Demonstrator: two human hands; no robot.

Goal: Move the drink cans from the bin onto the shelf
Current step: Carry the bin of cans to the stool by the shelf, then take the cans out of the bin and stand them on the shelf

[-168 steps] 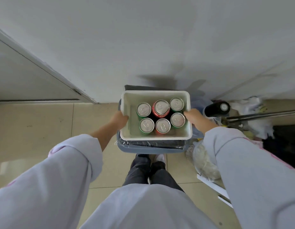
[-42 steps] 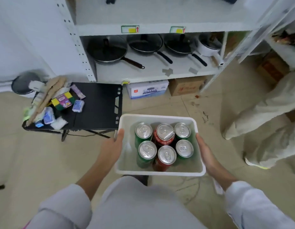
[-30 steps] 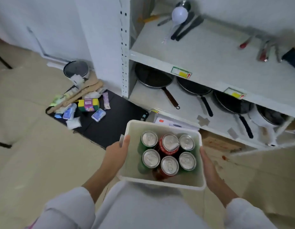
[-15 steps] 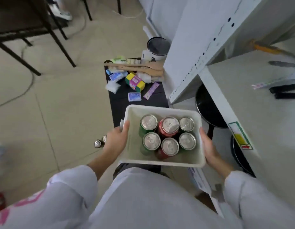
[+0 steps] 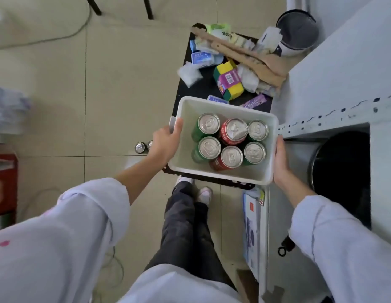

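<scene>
I hold a white plastic bin (image 5: 225, 173) level in front of me, above a low black table. My left hand (image 5: 166, 141) grips its left rim and my right hand (image 5: 281, 160) presses on its right side. Several drink cans stand upright inside, green ones (image 5: 208, 124) and red ones (image 5: 234, 131), all with silver tops. The white metal shelf (image 5: 334, 84) stands just to the right of the bin, with a black pan (image 5: 341, 169) on a lower level.
A low black table (image 5: 203, 86) under the bin carries sponges, packets and wooden utensils. Two more cans (image 5: 140, 147) stand on the tiled floor by my left wrist. A round lidded pot (image 5: 297, 31) sits at the back right, a red box (image 5: 4, 184) at far left.
I have turned and walked with the bin from a grey wall to the shelf unit. The view swung so the shelf now lies on my right and the black table beneath the bin.
</scene>
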